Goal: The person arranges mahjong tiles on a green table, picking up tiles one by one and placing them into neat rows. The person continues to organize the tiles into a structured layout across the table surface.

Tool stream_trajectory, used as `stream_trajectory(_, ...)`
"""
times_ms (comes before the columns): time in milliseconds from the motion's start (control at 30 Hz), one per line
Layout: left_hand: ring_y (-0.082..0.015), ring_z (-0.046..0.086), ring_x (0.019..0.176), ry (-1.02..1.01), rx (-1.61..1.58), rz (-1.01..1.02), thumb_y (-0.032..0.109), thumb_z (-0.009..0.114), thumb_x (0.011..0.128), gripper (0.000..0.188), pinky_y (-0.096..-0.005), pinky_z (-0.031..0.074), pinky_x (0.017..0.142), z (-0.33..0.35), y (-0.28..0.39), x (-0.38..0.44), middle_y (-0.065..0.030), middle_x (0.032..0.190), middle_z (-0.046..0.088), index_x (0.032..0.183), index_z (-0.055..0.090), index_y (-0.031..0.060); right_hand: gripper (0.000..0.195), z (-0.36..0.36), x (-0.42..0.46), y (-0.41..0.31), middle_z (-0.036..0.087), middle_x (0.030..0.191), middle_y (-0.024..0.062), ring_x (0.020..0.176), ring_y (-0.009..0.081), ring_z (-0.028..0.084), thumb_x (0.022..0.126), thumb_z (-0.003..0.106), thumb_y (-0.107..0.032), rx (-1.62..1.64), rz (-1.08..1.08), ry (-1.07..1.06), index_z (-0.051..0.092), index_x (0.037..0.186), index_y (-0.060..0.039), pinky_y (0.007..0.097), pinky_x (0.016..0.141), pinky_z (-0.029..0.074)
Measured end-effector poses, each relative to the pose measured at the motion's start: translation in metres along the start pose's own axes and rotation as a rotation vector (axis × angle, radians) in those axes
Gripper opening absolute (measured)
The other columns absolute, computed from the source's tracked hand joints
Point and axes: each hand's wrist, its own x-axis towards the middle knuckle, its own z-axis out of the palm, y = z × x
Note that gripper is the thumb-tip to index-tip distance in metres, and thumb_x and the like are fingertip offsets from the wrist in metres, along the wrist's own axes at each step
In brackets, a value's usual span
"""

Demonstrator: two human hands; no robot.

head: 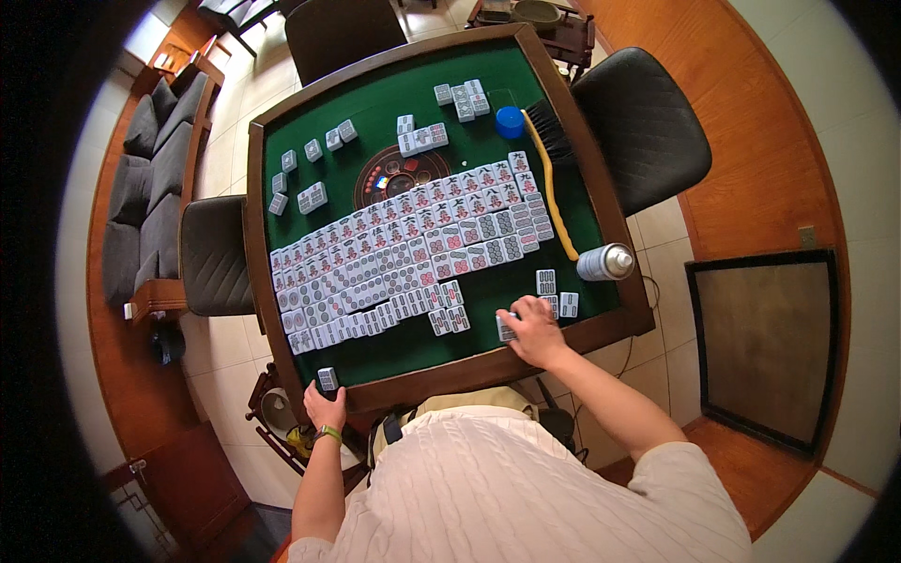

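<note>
Rows of mahjong tiles (394, 246) lie face up, slanting across the green felt of a mahjong table (486, 380). My left hand (325, 408) is at the near left edge, thumb and forefinger apart, just below a single bamboo tile (327, 378). At the near right, my right hand (536, 332) reaches over the felt. Its thumb is at a tile (505, 328), and its fingertips are beside another, partly covered tile (552, 305). Whether it grips either one is unclear. Two more bamboo tiles, an upper one (545, 281) and a right one (569, 305), lie close by.
Loose tiles (312, 198) are scattered on the far side around the round centre panel (401, 179). On the right are a spray can (605, 262), a blue cap (510, 122) and a brush with a yellow handle (552, 193). Chairs (637, 134) stand around the wooden rim.
</note>
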Motion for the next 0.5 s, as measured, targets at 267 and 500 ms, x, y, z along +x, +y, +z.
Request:
stream_trajectory(267, -0.0372, 0.057, 0.125, -0.093, -0.044, -0.099, 0.038, 0.082, 0.083, 0.079, -0.0480, 0.045, 0.107, -0.013, 0.017, 0.017, -0.0177, 0.136, 0.061, 0.145, 0.049, 0.0048, 0.056, -0.035, 0.000, 0.031, 0.054, 0.134, 0.0147, 0.133, 0.0343, 0.046, 0.075, 0.080, -0.021, 0.149, 0.194, 0.008, 0.065, 0.127, -0.0095, 0.0465, 0.112, 0.037)
stream_trajectory(500, -0.0398, 0.061, 0.120, -0.044, -0.077, -0.013, 0.032, 0.082, 0.084, 0.072, -0.0479, 0.049, 0.104, -0.003, 0.012, 0.023, -0.0195, 0.133, 0.062, 0.144, 0.050, 0.0067, 0.069, -0.042, 0.007, 0.047, 0.041, 0.149, 0.0198, 0.134, 0.0397, 0.047, 0.078, 0.084, -0.023, 0.132, 0.370, -0.002, 0.055, 0.140, -0.0133, 0.0496, 0.112, 0.040)
